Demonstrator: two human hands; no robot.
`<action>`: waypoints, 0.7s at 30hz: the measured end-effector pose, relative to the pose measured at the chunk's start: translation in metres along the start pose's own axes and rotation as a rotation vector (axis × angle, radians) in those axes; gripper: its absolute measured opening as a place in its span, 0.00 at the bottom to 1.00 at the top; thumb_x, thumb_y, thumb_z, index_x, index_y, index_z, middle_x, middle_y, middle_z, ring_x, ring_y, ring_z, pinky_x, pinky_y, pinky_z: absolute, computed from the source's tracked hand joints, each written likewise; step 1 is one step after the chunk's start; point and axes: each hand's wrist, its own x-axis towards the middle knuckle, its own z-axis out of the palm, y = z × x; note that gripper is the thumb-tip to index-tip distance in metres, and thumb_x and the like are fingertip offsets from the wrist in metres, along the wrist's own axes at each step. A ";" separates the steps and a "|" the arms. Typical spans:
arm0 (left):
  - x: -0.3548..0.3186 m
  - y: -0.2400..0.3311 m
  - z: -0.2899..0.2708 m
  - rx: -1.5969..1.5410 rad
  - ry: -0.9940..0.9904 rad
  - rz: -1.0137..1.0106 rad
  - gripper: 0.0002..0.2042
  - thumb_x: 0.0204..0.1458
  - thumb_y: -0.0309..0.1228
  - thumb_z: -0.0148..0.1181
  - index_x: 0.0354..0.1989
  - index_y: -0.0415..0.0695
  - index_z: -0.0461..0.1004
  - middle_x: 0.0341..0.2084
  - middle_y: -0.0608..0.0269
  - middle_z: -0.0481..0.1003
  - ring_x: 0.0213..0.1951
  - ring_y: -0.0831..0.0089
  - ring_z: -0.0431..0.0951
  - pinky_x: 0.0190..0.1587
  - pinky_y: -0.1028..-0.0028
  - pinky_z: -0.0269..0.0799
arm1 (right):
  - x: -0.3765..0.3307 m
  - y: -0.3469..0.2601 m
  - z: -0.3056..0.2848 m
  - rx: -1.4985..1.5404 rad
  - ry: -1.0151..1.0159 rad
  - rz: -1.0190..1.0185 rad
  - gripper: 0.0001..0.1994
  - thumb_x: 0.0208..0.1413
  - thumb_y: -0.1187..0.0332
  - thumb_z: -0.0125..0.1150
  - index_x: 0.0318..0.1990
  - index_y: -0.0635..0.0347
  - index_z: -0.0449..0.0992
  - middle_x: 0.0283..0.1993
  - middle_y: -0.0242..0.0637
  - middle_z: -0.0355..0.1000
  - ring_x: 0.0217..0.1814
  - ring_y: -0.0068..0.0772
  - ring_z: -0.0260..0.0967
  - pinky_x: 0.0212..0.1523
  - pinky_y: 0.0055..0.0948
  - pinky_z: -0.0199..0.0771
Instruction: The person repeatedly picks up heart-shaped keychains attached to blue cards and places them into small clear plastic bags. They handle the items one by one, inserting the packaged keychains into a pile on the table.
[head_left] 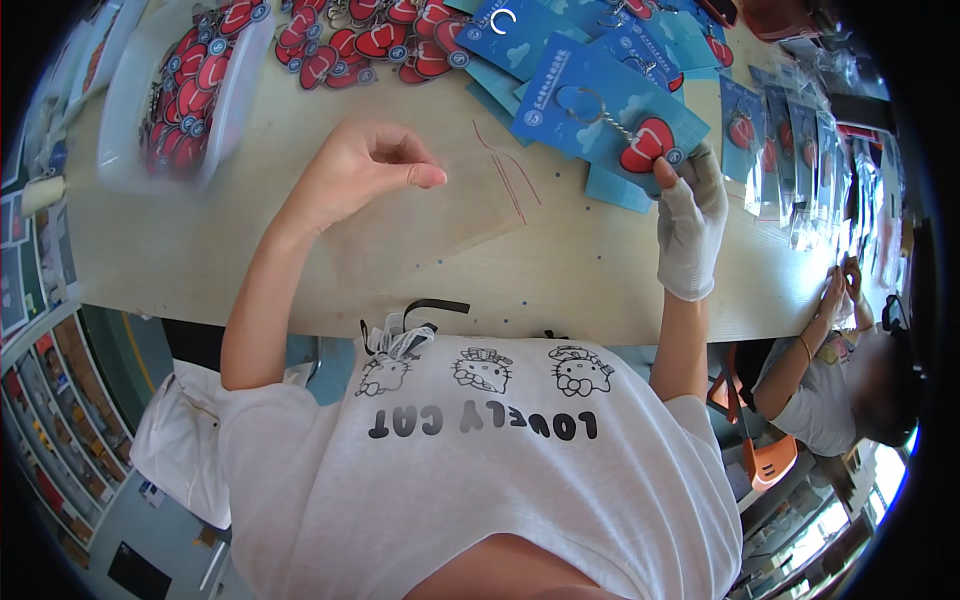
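My left hand (370, 170) is bare, its thumb and fingers closed in a pinch on a clear plastic bag (440, 215). The bag hangs over the table, and thin red lines run along one end of it. My right hand (692, 220) wears a white glove with bare fingertips. Its thumb presses on the lower right corner of a blue card (560, 100). Fixed to that card is a keychain (648, 143) with a red charm, a chain and a metal ring. The card is tilted above other blue cards.
A translucent bin (120, 150) of red keychains stands at the left, with a loose heap of keychains (380, 40) beside it. More blue cards (620, 190) spread at the back. Bagged cards (790, 150) line the right side, where another person (830, 360) sits.
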 end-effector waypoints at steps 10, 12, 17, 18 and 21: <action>0.009 0.002 0.009 -0.096 -0.020 0.029 0.10 0.46 0.33 0.69 0.26 0.38 0.77 0.22 0.65 0.77 0.25 0.80 0.75 0.30 0.79 0.70 | 0.001 -0.017 -0.014 -0.180 -0.293 0.128 0.18 0.52 0.75 0.55 0.52 0.69 0.68 0.40 0.30 0.72 0.36 0.13 0.64 0.35 0.13 0.60; 0.010 0.004 0.011 -0.109 -0.056 0.030 0.10 0.47 0.33 0.69 0.26 0.38 0.77 0.22 0.65 0.77 0.24 0.80 0.74 0.30 0.79 0.70 | 0.006 -0.022 -0.018 -0.161 -0.251 0.106 0.19 0.52 0.75 0.56 0.52 0.69 0.67 0.39 0.30 0.72 0.36 0.13 0.64 0.35 0.13 0.60; 0.012 0.009 0.013 -0.116 -0.074 0.030 0.09 0.47 0.31 0.68 0.26 0.38 0.77 0.21 0.65 0.77 0.24 0.80 0.74 0.29 0.79 0.71 | 0.020 -0.024 -0.022 -0.045 -0.178 0.064 0.19 0.53 0.75 0.57 0.53 0.69 0.67 0.39 0.29 0.72 0.36 0.14 0.65 0.35 0.14 0.61; 0.012 0.010 0.014 -0.128 -0.074 0.029 0.07 0.47 0.29 0.68 0.26 0.38 0.77 0.21 0.65 0.77 0.24 0.80 0.75 0.29 0.80 0.71 | 0.019 -0.021 -0.022 -0.037 -0.190 0.087 0.20 0.53 0.75 0.57 0.53 0.70 0.66 0.40 0.31 0.72 0.37 0.14 0.66 0.36 0.13 0.61; 0.013 0.006 0.016 -0.144 -0.089 0.047 0.06 0.47 0.27 0.67 0.26 0.38 0.77 0.21 0.65 0.76 0.24 0.81 0.75 0.29 0.80 0.71 | 0.017 -0.026 -0.019 -0.121 -0.274 0.132 0.20 0.52 0.76 0.56 0.54 0.70 0.66 0.41 0.33 0.73 0.37 0.15 0.67 0.36 0.13 0.62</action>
